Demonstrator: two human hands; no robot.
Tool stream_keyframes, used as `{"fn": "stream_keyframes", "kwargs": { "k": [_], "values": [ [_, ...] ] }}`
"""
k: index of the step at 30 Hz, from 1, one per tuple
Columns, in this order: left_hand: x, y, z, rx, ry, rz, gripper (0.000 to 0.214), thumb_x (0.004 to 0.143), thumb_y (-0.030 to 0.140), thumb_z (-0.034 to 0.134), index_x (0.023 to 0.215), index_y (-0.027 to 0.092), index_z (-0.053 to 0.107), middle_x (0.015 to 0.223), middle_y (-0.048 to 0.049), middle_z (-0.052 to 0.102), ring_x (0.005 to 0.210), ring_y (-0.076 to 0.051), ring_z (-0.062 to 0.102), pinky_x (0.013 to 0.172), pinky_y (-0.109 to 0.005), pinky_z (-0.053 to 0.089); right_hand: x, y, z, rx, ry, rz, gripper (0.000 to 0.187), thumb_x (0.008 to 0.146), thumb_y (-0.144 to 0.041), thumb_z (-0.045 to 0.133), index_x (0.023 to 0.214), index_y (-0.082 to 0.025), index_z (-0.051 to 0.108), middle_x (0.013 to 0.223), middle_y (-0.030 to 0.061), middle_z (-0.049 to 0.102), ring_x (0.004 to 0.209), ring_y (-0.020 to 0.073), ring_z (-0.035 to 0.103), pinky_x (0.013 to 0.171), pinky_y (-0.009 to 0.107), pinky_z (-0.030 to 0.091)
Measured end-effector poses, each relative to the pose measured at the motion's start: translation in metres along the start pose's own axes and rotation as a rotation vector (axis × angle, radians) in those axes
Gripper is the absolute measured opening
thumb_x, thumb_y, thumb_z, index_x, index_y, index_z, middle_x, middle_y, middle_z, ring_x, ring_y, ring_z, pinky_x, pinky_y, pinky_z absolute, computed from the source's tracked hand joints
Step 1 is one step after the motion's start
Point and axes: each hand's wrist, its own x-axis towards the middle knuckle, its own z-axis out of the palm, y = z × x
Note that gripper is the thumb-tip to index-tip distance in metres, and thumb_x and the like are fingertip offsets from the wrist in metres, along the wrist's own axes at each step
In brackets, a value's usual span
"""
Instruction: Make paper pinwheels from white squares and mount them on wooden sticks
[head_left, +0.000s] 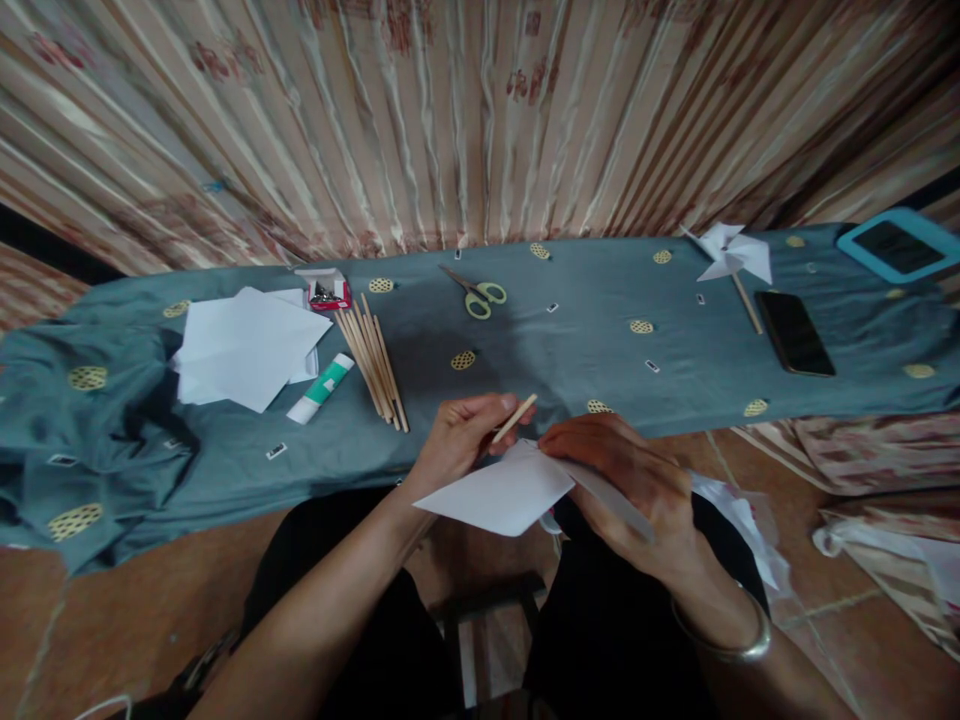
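Over the table's front edge, my left hand is closed round a thin wooden stick, whose upper end sticks out past the fingers. A folded white paper pinwheel hangs beside it, its blades spreading below both hands. My right hand pinches the pinwheel near its centre, close to the stick. Whether stick and paper touch cannot be made out, as the fingers cover that spot. A finished-looking white pinwheel on a stick lies at the back right of the table.
On the cloth-covered table lie white paper sheets, a red box of small metal pieces, a glue stick, several wooden sticks, scissors, a phone and a blue-framed tablet. A curtain hangs behind.
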Motion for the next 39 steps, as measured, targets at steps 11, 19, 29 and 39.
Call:
{"fn": "stream_keyframes", "kwargs": {
  "k": [11, 19, 29, 39],
  "values": [
    [0.006, -0.01, 0.001, -0.15, 0.03, -0.021, 0.034, 0.066, 0.04, 0.08, 0.083, 0.014, 0.068, 0.064, 0.0037, 0.059, 0.041, -0.002, 0.031, 0.041, -0.02, 0.019, 0.002, 0.001, 0.002, 0.001, -0.001, 0.008, 0.019, 0.089, -0.017, 0.059, 0.107, -0.019, 0.065, 0.091, 0.0077, 0.073, 0.087, 0.0221, 0.07, 0.078, 0.038, 0.057],
    [0.009, -0.001, -0.009, -0.295, -0.007, 0.013, 0.024, 0.067, 0.033, 0.067, 0.075, 0.01, 0.068, 0.063, -0.0013, 0.056, 0.049, -0.005, 0.038, 0.04, -0.018, 0.025, 0.0, 0.004, 0.001, -0.004, -0.005, -0.011, 0.017, 0.09, -0.018, 0.057, 0.106, -0.017, 0.064, 0.091, 0.0088, 0.073, 0.086, 0.0221, 0.07, 0.078, 0.039, 0.056],
    [0.013, -0.003, -0.044, -0.176, 0.267, 0.145, 0.013, 0.071, 0.014, 0.072, 0.083, 0.011, 0.075, 0.087, -0.0051, 0.067, 0.066, -0.006, 0.052, 0.054, -0.014, 0.04, -0.005, 0.004, 0.0, 0.014, -0.038, -0.013, 0.018, 0.09, -0.014, 0.057, 0.107, -0.014, 0.063, 0.093, 0.0104, 0.072, 0.088, 0.0218, 0.068, 0.078, 0.037, 0.056],
    [0.026, -0.029, -0.046, 0.913, 0.15, 0.391, 0.016, 0.089, 0.018, 0.055, 0.09, 0.016, 0.071, 0.122, -0.0141, 0.067, 0.129, -0.028, 0.052, 0.108, -0.044, 0.039, -0.007, 0.005, 0.0, 0.013, -0.056, -0.046, 0.023, 0.087, -0.01, 0.06, 0.109, -0.012, 0.062, 0.094, 0.011, 0.071, 0.09, 0.0217, 0.067, 0.078, 0.038, 0.057]
  ]
}}
